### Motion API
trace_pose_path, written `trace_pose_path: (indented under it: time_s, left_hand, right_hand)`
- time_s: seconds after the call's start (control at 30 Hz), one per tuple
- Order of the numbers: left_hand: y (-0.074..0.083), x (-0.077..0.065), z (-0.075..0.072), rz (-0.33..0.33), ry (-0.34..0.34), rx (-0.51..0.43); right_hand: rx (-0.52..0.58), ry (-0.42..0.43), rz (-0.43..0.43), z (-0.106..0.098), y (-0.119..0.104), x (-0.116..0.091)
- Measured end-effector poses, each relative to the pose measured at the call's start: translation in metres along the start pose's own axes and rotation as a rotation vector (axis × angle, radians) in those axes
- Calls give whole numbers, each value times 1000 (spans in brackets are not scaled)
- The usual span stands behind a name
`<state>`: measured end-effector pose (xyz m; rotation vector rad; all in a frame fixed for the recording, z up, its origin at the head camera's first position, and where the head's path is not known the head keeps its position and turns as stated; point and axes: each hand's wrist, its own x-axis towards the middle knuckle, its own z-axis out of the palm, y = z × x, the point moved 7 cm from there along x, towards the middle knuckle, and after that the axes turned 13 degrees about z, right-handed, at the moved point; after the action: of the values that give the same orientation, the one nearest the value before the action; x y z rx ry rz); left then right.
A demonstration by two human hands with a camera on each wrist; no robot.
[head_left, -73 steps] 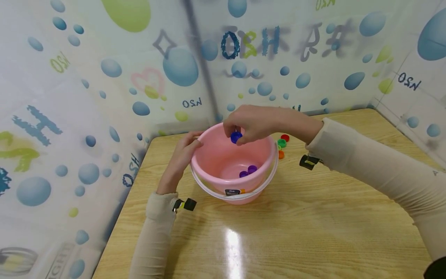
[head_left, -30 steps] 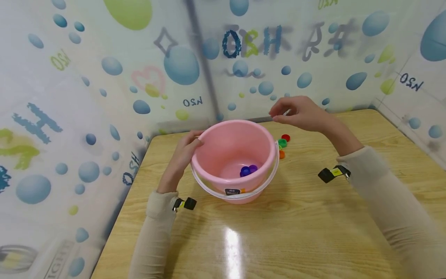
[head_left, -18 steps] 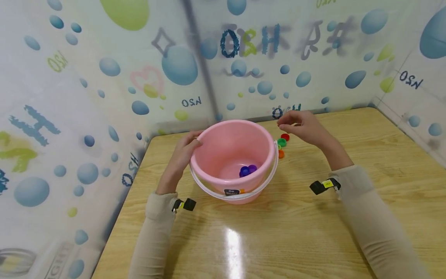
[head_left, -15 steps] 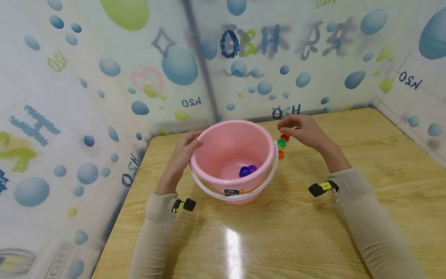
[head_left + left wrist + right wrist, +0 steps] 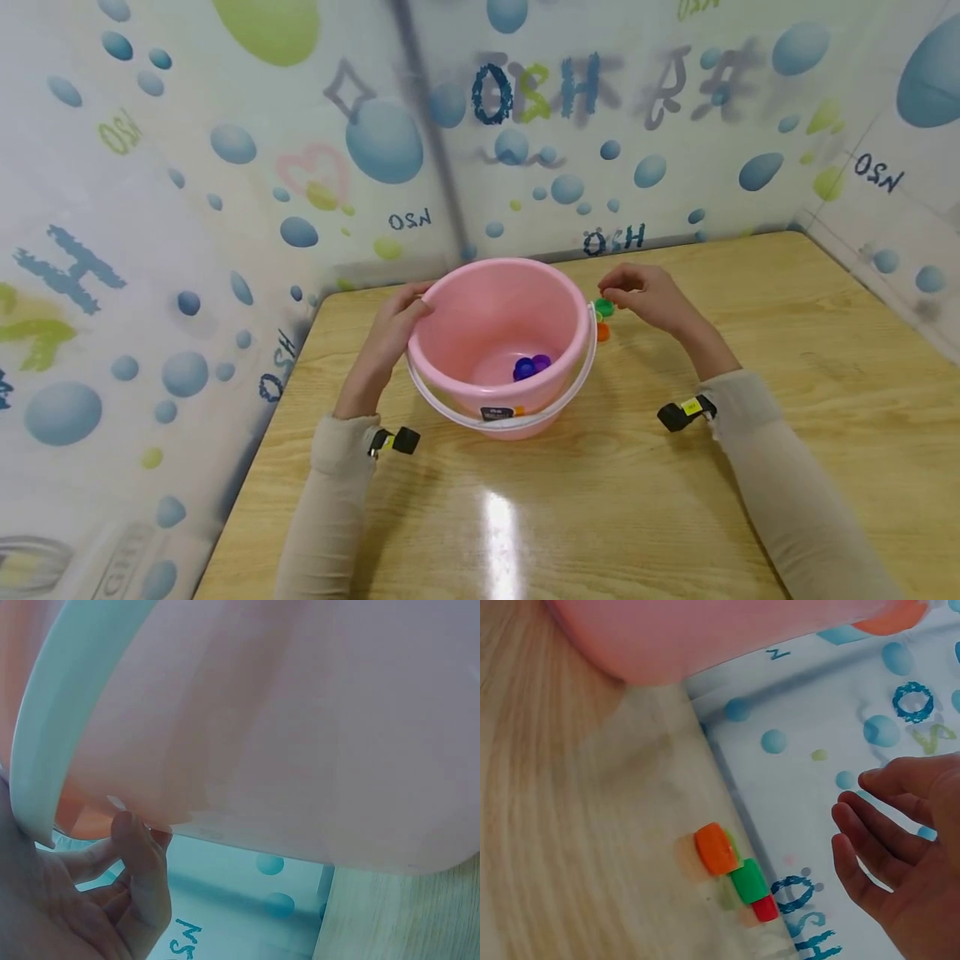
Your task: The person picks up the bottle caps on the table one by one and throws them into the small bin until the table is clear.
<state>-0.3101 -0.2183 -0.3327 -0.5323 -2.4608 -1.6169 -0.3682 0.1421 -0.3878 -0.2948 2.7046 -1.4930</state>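
My left hand (image 5: 390, 329) grips the left rim of a pink bucket (image 5: 495, 308); the left wrist view shows its fingers curled at the rim beside the white handle (image 5: 67, 705). Blue (image 5: 524, 368) and purple (image 5: 542, 362) bottle caps lie together on the bucket's floor. To the right of the bucket my right hand (image 5: 651, 298) hovers over the loose caps, thumb and fingers apart with nothing between them. Below it are a green cap (image 5: 604, 307), an orange cap (image 5: 603, 332), a yellow-green one (image 5: 732, 841) mostly hidden, and a red cap (image 5: 764, 908) covered by the hand in the head view.
All of this stands on a wood-grain table (image 5: 637, 500). Behind and to the left hangs a white sheet (image 5: 300, 100) printed with blue drops and letters. The bucket's white handle is folded down across its front.
A blue cap has gone from my right hand into the bucket. That hand has since moved right, then down toward the loose caps. My left hand stays at the rim.
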Motion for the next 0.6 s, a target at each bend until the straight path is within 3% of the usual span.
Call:
trace_pose_path:
  time_s: [0.2, 0.6]
  left_hand:
    - [-2, 0, 0, 2, 9, -8]
    - [-1, 1, 1, -21, 18, -25]
  right_hand:
    - [-29, -27, 50, 12, 13, 5]
    - [-91, -52, 63, 22, 39, 10]
